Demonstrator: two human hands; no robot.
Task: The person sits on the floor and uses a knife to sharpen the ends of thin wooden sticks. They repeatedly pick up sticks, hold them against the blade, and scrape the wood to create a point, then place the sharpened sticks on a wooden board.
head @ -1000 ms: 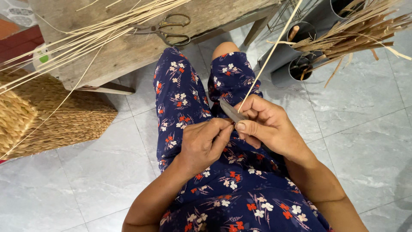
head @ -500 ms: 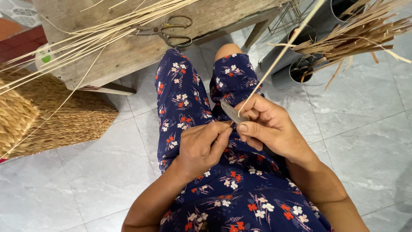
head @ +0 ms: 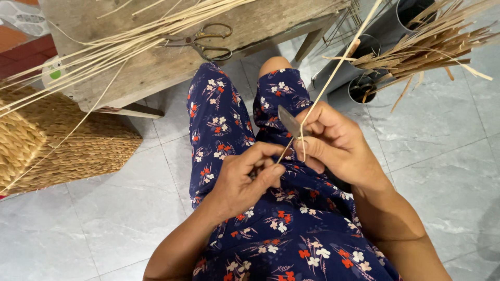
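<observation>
The thin, pale, springy bamboo strip [head: 333, 70] rises from the lap. The left hand [head: 245, 179] pinches its lower end shut; the right hand [head: 336, 140] clamps a small grey blade [head: 288, 122] against it. Light, likely splintery: best held low.

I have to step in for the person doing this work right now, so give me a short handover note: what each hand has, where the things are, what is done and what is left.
Left hand: fingers pinch the lower end of a thin pale reed strip, over the lap.
Right hand: grips a small knife, blade laid against the strip, thumb pressing the strip to it.
The strip runs up and to the right, past the grey tubes holding cut strips.
More long reeds and scissors lie on the wooden bench ahead; a woven basket sits at left on the tile floor.
Done: cannot tell how far the strip has been worked.
Left: the length above the blade.
</observation>
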